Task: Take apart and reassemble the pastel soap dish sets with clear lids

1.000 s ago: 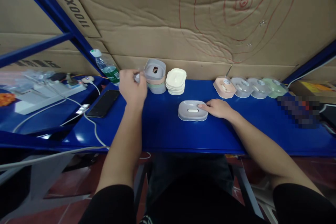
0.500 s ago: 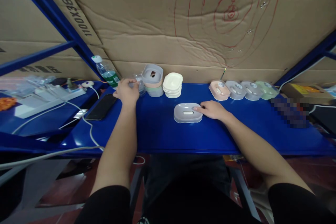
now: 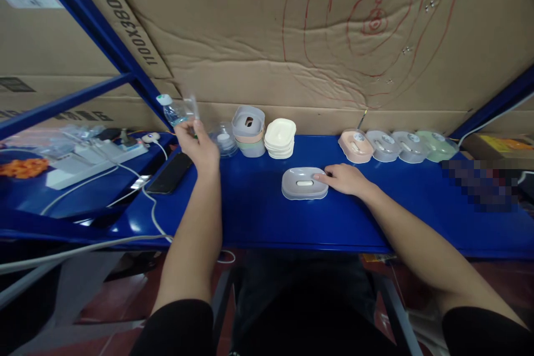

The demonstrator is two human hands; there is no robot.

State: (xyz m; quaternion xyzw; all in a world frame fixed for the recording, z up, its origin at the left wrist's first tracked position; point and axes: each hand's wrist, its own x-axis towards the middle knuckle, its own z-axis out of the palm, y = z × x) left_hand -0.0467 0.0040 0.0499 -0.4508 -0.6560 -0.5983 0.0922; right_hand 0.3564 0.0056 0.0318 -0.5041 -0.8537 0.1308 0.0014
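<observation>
Left hand (image 3: pixel 199 147), raised at the bottle's side of the table (image 3: pixel 258 222), is closed with thumb and fingers pinching a clear plastic piece (image 3: pixel 193 107), blurred and standing roughly upright. Right hand (image 3: pixel 346 179) is partly closed on the right end of a grey dish (image 3: pixel 305 190), the thumb laid over its rim. The dish lies flat on the table between the two forearms, a short white bar (image 3: pixel 304 183) at its middle. Behind the left hand, and partly hidden by it, is a bottle (image 3: pixel 171 112); a dark phone (image 3: pixel 171 173) lies near its wrist. Beyond the dish, from left to right: clear plastic lids (image 3: pixel 226 143), a stack of coloured boxes (image 3: pixel 250 146), a stack of cream dishes (image 3: pixel 280 136) and, farther right, a row of four covered boxes (image 3: pixel 381 147), one pink, two grey, one green.
</observation>
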